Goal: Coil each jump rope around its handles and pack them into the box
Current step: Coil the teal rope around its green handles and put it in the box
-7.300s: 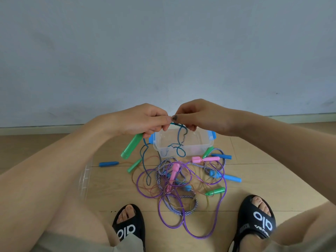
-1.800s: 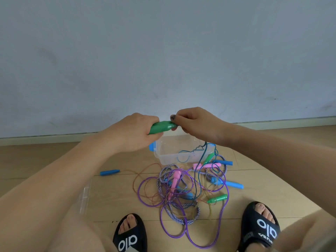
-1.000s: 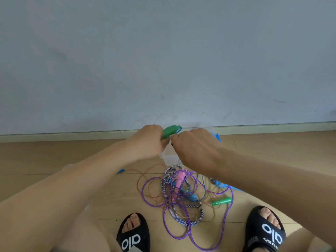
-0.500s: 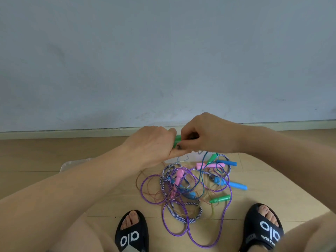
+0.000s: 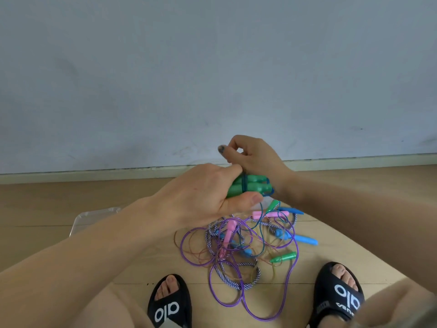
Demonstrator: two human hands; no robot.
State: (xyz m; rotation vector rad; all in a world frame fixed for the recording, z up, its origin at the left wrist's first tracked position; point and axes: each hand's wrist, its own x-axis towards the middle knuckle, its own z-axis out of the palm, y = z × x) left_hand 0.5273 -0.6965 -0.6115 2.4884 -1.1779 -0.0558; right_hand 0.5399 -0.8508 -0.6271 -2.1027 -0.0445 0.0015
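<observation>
While the left hand holds two green plastic handles side by side, its fingers and thumb are curled round them. A dark teal cord is looped round the pair of handles. The right hand is just above them with its fingers bent, and it seems to pinch the thin cord, though the cord is hard to see there. Below the hands, a messy pile of ropes lies on the wooden floor: purple, striped, with pink, blue and green handles. The clear plastic box is hidden behind the hands. A clear lid lies on the floor to the left. Two black sandals show at the bottom.
</observation>
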